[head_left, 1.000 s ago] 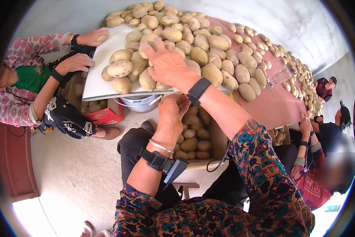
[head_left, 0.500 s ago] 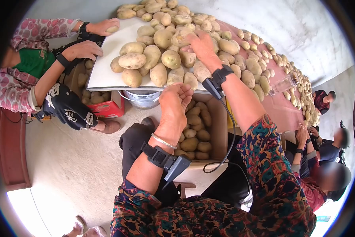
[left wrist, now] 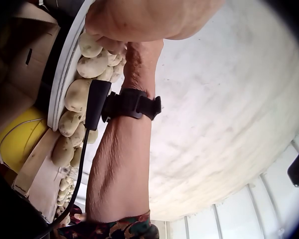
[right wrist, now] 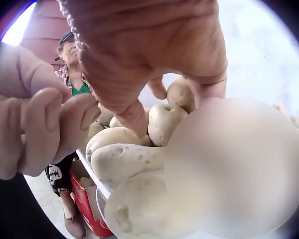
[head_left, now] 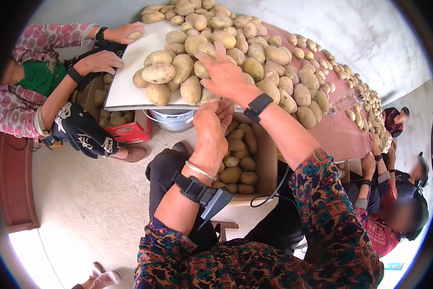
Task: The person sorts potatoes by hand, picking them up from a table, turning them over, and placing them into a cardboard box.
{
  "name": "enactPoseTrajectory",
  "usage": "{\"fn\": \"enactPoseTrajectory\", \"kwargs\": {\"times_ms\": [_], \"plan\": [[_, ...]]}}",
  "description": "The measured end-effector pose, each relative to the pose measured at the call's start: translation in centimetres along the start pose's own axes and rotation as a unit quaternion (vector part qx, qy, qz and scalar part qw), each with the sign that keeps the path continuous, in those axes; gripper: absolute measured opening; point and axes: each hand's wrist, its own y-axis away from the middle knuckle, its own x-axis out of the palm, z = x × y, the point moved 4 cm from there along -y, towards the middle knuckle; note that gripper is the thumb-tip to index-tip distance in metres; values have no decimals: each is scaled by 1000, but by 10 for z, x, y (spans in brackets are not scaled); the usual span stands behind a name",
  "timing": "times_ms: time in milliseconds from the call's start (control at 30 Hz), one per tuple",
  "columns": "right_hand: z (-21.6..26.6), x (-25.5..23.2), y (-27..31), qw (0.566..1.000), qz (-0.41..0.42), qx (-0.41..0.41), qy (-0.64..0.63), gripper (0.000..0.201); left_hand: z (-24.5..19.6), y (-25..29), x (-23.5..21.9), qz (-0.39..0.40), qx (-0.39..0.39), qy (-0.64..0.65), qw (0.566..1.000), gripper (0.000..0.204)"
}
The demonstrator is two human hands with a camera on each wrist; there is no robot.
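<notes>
My right hand (head_left: 226, 77) reaches over the potatoes (head_left: 190, 90) on the white board (head_left: 125, 94), fingers spread and pointing away from me. In the right wrist view its fingertips come down among several potatoes (right wrist: 164, 124), touching their tops. My left hand (head_left: 209, 125) is at the board's near edge, just below the right hand, palm turned up. Its fingers (right wrist: 40, 119) are loosely curled with no potato showing in them. Below it stands a cardboard box (head_left: 266, 166) partly filled with potatoes (head_left: 233, 174).
A large potato heap (head_left: 274, 55) spreads across the red tabletop (head_left: 339, 137), with a clear jar (head_left: 346, 101) beside it. A bucket (head_left: 172, 120) and a red carton (head_left: 129, 131) stand under the board. One person (head_left: 57, 82) sits at left; others (head_left: 378, 221) sit at right.
Half a second ago my right hand was farther right over the heap; it has come back left, nearer the left hand. The left hand stays almost in place at the board's edge.
</notes>
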Motion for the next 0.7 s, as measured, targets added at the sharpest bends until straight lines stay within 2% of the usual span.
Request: {"fn": "enactPoseTrajectory", "kwargs": {"times_ms": [67,200,267,300,367,400,433,500,567,633,700], "plan": [[-3,7,-6,999,-13,34,-12,68,1,-2,-3,-33,-6,2,999,32],[-16,14,-14,996,-49,32,-66,59,3,-5,-9,-51,-2,16,999,35],[-26,6,-10,971,-139,39,-188,50,2,-7,-10,-62,-2,20,998,36],[-27,6,-9,971,-139,38,-188,50,1,-6,-11,-63,-1,21,998,36],[-34,2,-3,942,-185,71,-272,51,-1,-5,-9,-49,4,13,999,49],[-36,-1,-1,950,-209,84,-216,52,-3,-3,-8,-50,5,13,999,49],[-39,-3,2,950,-209,84,-216,52,-4,-1,-7,-48,3,9,999,49],[-41,-19,13,899,-223,66,-372,50,-5,0,-6,-46,0,6,999,49],[-38,-32,33,898,-213,96,-373,52,-4,-1,-6,-34,-12,16,999,53],[-31,-41,57,877,-239,54,-414,52,-5,0,-2,-18,-29,26,999,56],[-20,-52,88,879,-221,59,-419,53,-8,3,2,-2,-45,36,998,58]]}}
